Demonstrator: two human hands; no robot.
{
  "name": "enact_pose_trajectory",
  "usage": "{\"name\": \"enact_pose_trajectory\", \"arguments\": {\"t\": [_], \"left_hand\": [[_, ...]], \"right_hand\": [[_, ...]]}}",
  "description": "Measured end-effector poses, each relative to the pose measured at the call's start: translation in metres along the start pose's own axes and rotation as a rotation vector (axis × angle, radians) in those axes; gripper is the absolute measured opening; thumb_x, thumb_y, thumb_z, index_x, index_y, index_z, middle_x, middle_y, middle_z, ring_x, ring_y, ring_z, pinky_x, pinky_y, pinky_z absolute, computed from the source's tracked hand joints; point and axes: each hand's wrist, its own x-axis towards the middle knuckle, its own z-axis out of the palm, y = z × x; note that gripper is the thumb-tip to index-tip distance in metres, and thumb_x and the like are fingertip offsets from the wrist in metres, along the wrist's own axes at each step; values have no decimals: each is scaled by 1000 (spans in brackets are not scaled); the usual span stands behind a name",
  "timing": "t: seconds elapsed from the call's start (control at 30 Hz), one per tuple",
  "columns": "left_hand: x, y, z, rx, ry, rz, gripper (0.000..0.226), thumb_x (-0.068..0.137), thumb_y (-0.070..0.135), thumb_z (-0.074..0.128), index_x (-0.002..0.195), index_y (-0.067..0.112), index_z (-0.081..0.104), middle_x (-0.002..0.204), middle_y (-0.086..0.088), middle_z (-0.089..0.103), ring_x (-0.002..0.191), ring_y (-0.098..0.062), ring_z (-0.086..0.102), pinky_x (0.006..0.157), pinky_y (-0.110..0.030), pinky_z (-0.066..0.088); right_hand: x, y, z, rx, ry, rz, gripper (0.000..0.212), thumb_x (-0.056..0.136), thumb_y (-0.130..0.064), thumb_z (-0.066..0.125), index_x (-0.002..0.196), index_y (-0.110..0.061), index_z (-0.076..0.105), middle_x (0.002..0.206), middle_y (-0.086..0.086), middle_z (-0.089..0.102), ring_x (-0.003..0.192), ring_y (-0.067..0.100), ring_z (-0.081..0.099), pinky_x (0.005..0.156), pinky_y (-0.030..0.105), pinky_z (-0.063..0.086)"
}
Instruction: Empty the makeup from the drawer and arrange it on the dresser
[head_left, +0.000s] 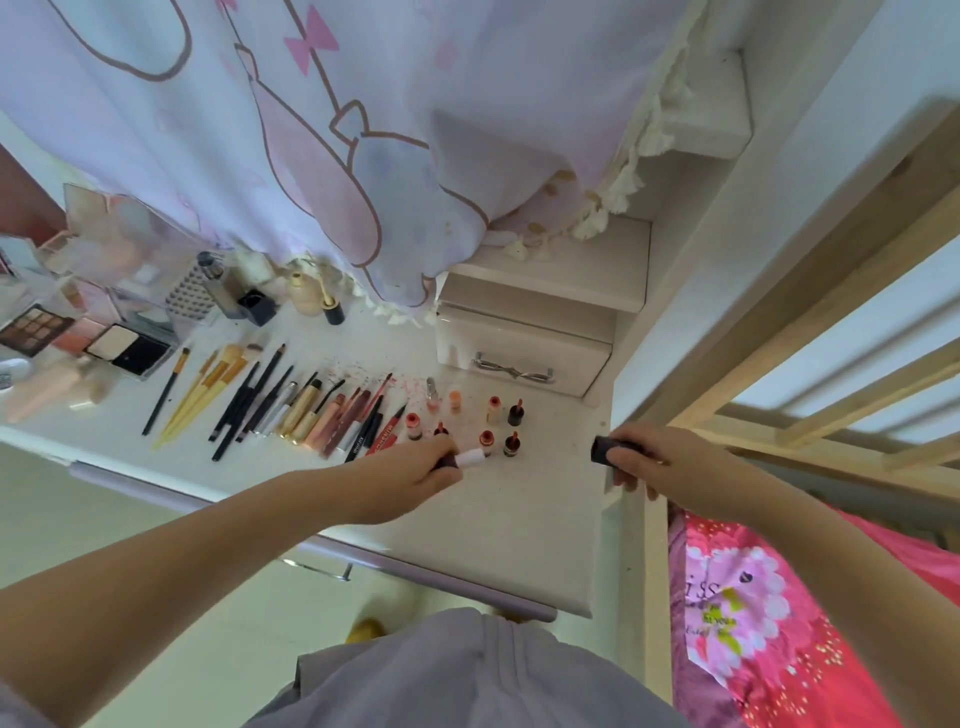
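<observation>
The left hand grips a lipstick by its dark base, its white end pointing toward the right edge of the bench, long axis lying nearly flat and parallel to the front edge. That white end sits just beside the front row of upright lipsticks, so the gap to fill lies directly ahead and slightly right of this hand. The right hand is curled round a dark cap, open mouth facing left toward the lipstick; the two are well apart, with bare bench between. My judgement: the cap goes onto the lipstick first, and the right hand is the one to travel, along the tube's own axis.

Standing upright near the small drawer unit I count about nine little lipsticks and bottles in two loose rows. To their left lies a fanned line of brushes and pencils, too overlapped for a sure count, roughly twenty. Palettes crowd the far left corner, at least three
</observation>
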Motion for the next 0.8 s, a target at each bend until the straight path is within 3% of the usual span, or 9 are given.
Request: {"name": "enact_pose_trajectory", "arguments": {"t": [0.07, 0.17, 0.3, 0.4, 0.53, 0.63, 0.8], "left_hand": [[2, -7, 12, -168, 40, -56, 17, 99, 34, 37, 106, 22, 47, 82, 1, 54, 69, -14, 51, 67, -27, 47], [17, -2, 34, -292, 135, -30, 11, 95, 34, 46, 98, 26, 53, 88, 2, 59, 78, -13, 56, 74, -28, 47], [39, -6, 59, -111, 390, -53, 21, 89, 40, 57, 106, 28, 62, 92, 9, 49, 80, -8, 48, 64, -15, 32], [48, -11, 73, -67, 510, -104, 27, 88, 34, 59, 109, 17, 60, 89, 8, 42, 76, -10, 45, 62, -17, 30], [55, -18, 84, -43, 549, -113, 22, 90, 24, 58, 107, 10, 56, 98, 2, 43, 79, -10, 44, 69, -17, 33], [59, -24, 92, -48, 529, -117, 19, 92, 22, 56, 107, 10, 53, 108, -4, 48, 79, -14, 48, 67, -19, 32], [56, -25, 92, -123, 507, -137, 38, 90, 24, 58, 124, 12, 45, 122, -5, 47, 91, -22, 58, 71, -26, 45]], "right_hand": [[5, 12, 19, 191, -31, 68, 5, 97, -26, 46, 98, -27, 51, 89, -10, 68, 73, -6, 63, 63, 13, 48], [27, 19, 62, 295, 61, 129, 15, 95, -26, 50, 109, -22, 48, 107, -8, 66, 95, 8, 64, 81, 26, 52], [62, 19, 106, 233, 309, 129, 23, 92, -26, 56, 114, -23, 55, 107, 0, 55, 86, 5, 54, 73, 8, 37], [78, 20, 128, 230, 390, 159, 19, 91, -17, 56, 110, -17, 55, 103, 0, 56, 85, 10, 54, 73, 14, 37], [87, 23, 144, 157, 396, 147, 13, 90, -10, 52, 102, -15, 53, 96, -5, 58, 95, 18, 55, 76, 19, 36], [90, 28, 153, 19, 362, 134, 24, 93, -15, 51, 116, -12, 53, 114, 5, 56, 106, 21, 49, 90, 27, 40], [86, 25, 151, 106, 340, 186, 44, 90, -21, 59, 130, -14, 44, 124, 6, 50, 115, 20, 48, 97, 26, 37]]}}
